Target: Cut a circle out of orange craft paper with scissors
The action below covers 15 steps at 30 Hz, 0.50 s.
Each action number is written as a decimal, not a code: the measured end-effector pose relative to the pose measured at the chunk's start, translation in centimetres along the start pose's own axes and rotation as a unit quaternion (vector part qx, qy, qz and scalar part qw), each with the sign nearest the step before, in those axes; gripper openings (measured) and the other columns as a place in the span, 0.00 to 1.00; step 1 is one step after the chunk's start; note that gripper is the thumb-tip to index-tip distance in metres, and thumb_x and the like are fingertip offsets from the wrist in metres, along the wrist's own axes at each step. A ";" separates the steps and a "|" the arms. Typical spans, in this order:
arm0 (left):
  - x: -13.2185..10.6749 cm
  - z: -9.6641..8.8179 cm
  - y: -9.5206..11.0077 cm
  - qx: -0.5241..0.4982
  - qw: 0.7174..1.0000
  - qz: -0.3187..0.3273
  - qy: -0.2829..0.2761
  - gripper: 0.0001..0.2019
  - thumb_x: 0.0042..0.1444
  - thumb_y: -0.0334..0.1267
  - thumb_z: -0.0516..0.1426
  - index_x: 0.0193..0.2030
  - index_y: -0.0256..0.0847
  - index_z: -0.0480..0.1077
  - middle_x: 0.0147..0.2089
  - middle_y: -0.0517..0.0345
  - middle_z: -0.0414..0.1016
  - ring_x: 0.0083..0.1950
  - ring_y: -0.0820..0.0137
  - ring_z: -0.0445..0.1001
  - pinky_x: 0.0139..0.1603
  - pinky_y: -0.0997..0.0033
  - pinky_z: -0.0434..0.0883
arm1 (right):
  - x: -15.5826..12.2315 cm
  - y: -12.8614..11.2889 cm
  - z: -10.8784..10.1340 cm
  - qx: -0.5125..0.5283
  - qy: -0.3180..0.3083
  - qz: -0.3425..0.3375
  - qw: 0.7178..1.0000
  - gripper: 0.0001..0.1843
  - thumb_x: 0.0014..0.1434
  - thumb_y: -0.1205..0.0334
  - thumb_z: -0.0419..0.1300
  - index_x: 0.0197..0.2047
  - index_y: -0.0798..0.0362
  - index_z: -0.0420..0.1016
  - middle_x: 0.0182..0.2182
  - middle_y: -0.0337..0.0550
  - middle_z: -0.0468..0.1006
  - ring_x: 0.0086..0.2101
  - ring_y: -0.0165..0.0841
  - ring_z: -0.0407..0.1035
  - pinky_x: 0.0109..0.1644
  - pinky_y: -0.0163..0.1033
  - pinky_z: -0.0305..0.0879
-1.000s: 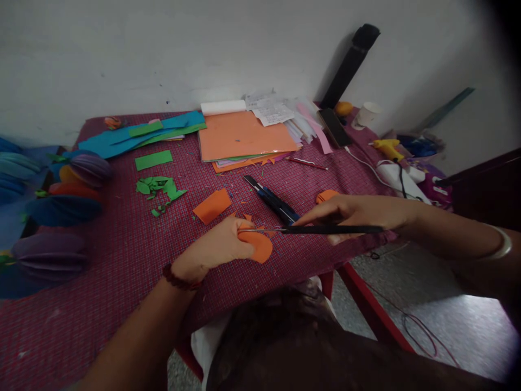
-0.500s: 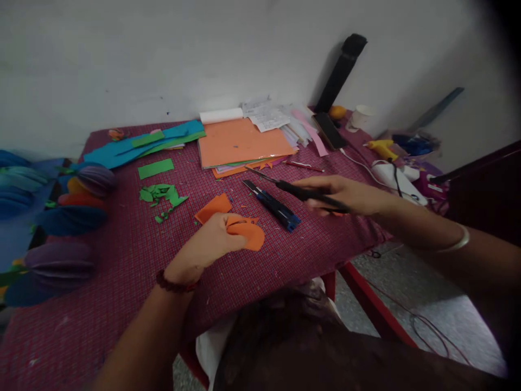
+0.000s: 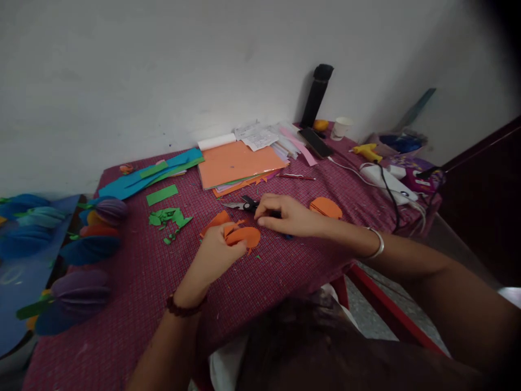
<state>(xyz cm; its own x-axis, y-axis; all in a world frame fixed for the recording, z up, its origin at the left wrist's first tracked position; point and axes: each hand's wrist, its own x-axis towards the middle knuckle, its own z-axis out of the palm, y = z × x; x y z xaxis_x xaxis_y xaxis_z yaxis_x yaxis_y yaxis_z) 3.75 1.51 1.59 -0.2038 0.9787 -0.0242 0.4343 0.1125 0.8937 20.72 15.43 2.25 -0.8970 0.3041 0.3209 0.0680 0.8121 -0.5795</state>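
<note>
My left hand [image 3: 217,252] pinches a rounded orange paper piece [image 3: 247,236] between thumb and fingers, with a ragged offcut hanging at its edge. Another orange paper piece [image 3: 220,218] lies on the cloth behind that hand. My right hand [image 3: 287,214] is curled around the dark handles of a pair of scissors [image 3: 235,206], low over the table, its blades toward the left. Beneath the hand lies a utility knife, mostly hidden, its blue end [image 3: 288,237] peeking out. To the right sits a stack of orange paper circles [image 3: 325,207].
Green scraps [image 3: 169,218] and a green strip [image 3: 161,195] lie left. Behind are a stack of coloured sheets [image 3: 242,163], a pencil [image 3: 296,177] and a phone [image 3: 315,142]. A yellow glue gun [image 3: 367,152] and white power strip [image 3: 388,183] stand right; folded paper ornaments [image 3: 91,247] left.
My right hand has come left and lowered the scissors toward the utility knife, uncovering the orange circles. My left hand keeps its orange paper. The camera view has shifted.
</note>
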 end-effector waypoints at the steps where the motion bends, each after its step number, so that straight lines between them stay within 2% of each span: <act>1: 0.0 0.1 0.0 0.008 1.000 0.001 -0.002 0.03 0.44 0.33 0.56 0.23 0.38 0.69 0.23 0.64 0.65 0.24 0.76 0.59 0.24 0.75 0.56 | 0.1 -0.7 0.1 0.016 -0.013 -0.002 1.000 0.08 0.61 0.60 0.59 0.36 0.56 0.74 0.34 0.45 0.74 0.35 0.33 0.68 0.42 0.38 0.64; 4: -0.1 0.3 0.1 0.005 1.000 -0.002 -0.011 0.05 0.45 0.35 0.57 0.22 0.38 0.65 0.21 0.67 0.59 0.23 0.78 0.55 0.23 0.76 0.53 | 0.6 -1.9 0.9 0.012 -0.036 -0.013 0.999 0.04 0.56 0.64 0.62 0.32 0.57 0.74 0.32 0.44 0.72 0.34 0.32 0.66 0.40 0.38 0.61; 7: 0.0 0.2 0.2 0.005 1.000 -0.021 -0.001 0.05 0.44 0.35 0.57 0.22 0.38 0.65 0.21 0.67 0.60 0.23 0.78 0.55 0.23 0.76 0.53 | 1.0 -1.8 2.0 0.037 -0.027 -0.008 0.999 0.05 0.54 0.69 0.61 0.27 0.56 0.70 0.28 0.41 0.69 0.31 0.30 0.63 0.36 0.35 0.58; 9: 0.1 0.0 0.2 -0.013 0.999 -0.046 0.024 0.03 0.42 0.35 0.57 0.24 0.37 0.69 0.21 0.66 0.63 0.23 0.78 0.56 0.23 0.76 0.54 | 1.1 -1.5 2.6 0.079 0.002 0.016 0.997 0.06 0.53 0.70 0.60 0.26 0.55 0.68 0.27 0.39 0.67 0.30 0.29 0.62 0.35 0.34 0.57; 11: 0.2 -0.1 0.0 -0.053 0.995 -0.060 0.053 0.07 0.41 0.35 0.58 0.29 0.36 0.73 0.23 0.65 0.67 0.23 0.77 0.60 0.24 0.76 0.57 | 1.1 -1.3 3.2 0.125 0.032 0.045 0.991 0.07 0.53 0.68 0.60 0.26 0.55 0.67 0.27 0.38 0.67 0.29 0.28 0.61 0.34 0.34 0.56; 15: 0.5 0.1 -0.7 -0.185 0.978 -0.045 0.088 0.11 0.40 0.34 0.61 0.34 0.36 0.76 0.32 0.59 0.77 0.31 0.71 0.71 0.34 0.73 0.68 | 1.1 -1.0 4.0 0.191 0.051 0.100 0.975 0.09 0.52 0.64 0.60 0.25 0.54 0.63 0.24 0.35 0.65 0.27 0.27 0.59 0.32 0.34 0.56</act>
<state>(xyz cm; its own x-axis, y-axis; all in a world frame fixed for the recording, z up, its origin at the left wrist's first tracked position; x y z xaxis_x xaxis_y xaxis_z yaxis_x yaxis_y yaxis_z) 3.44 1.92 0.94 -0.3883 0.9195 -0.0614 0.0668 0.0945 0.9933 17.94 12.89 0.17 -0.8327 0.5015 0.2348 0.0518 0.4927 -0.8686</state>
